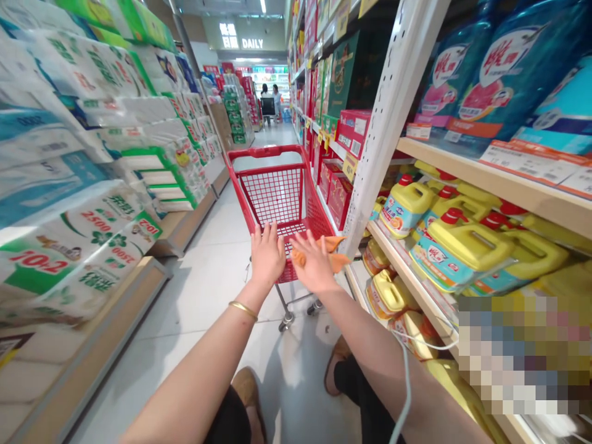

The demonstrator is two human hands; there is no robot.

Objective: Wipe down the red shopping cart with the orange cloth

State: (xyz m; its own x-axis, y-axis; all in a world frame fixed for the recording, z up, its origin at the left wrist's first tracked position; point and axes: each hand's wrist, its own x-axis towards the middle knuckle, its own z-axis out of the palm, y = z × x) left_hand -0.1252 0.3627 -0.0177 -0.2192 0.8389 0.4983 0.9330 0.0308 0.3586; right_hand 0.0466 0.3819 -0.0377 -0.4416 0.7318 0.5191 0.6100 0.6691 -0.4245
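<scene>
A red shopping cart (243, 200) with a mesh basket stands in the aisle straight ahead of me. My left hand (268, 253) lies over the cart's near end, its fingers stretched forward and a little apart. Close beside it, my right hand (314, 262) is over the same end with an orange cloth (340, 260) under its palm and fingers. Parts of the cloth stick out to the right of that hand and by its thumb. My palms hide the near rim, so exact contact there cannot be made out. The visible basket floor holds nothing.
Packs of tissue paper (99, 246) are stacked on low platforms at left. On the right, shelves hold yellow detergent jugs (462, 246) and blue bottles (497, 80). A white shelf post (386, 105) stands near the cart. A pale cable (407, 382) hangs by my right arm. People (276, 98) are far ahead.
</scene>
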